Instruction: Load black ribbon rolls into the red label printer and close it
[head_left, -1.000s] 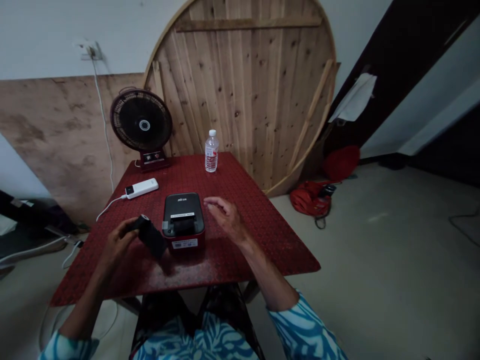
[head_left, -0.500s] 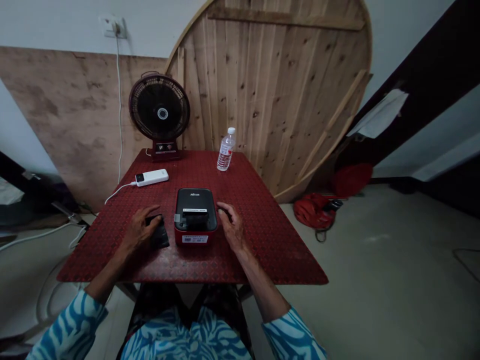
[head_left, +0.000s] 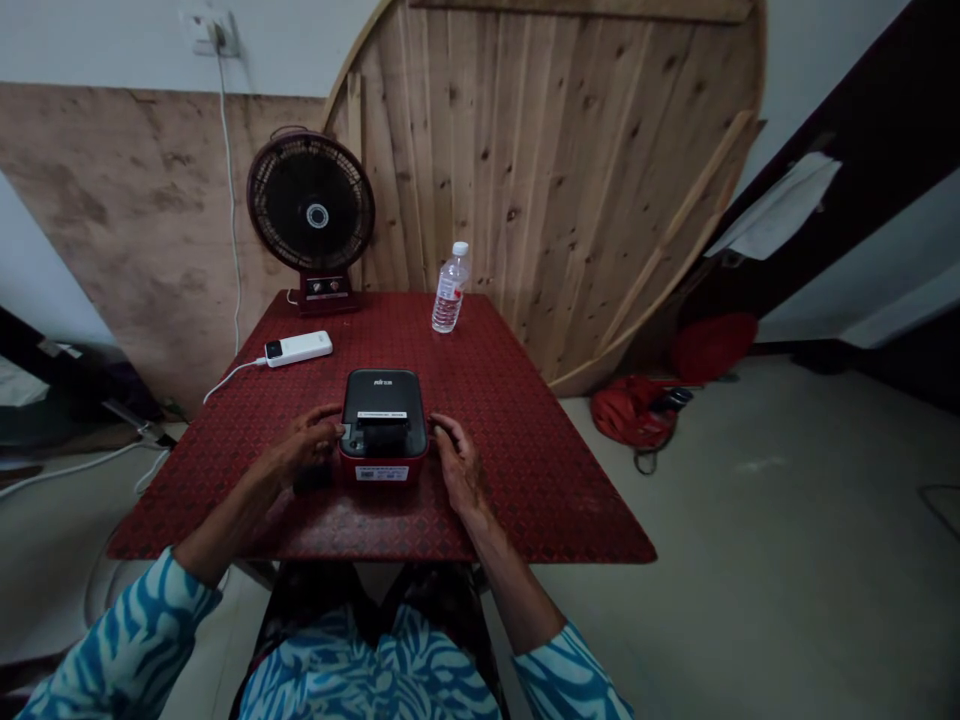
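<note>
A small boxy printer (head_left: 384, 390), black on top with a red base and a white label on its front, sits on the table before me. My left hand (head_left: 304, 447) lies along its left side, with the fingertips against the edge. On the right side, my right hand (head_left: 459, 462) has its curved fingers and thumb at the casing. The printer stands between both hands, resting on the tabletop. Partly hidden under my left hand is a flat black piece (head_left: 312, 480), whose kind I cannot make out.
The red patterned table (head_left: 525, 480) bears a white power bank (head_left: 298, 348) with a cable, a dark red fan (head_left: 313, 215) and a water bottle (head_left: 450, 290). A large round wooden board (head_left: 540, 180) leans on the wall. A red bag (head_left: 634, 412) lies on the floor.
My left hand has moved off the flat black piece, rightward to the printer's left side. My right hand has come slightly closer to the printer. The view has shifted a little.
</note>
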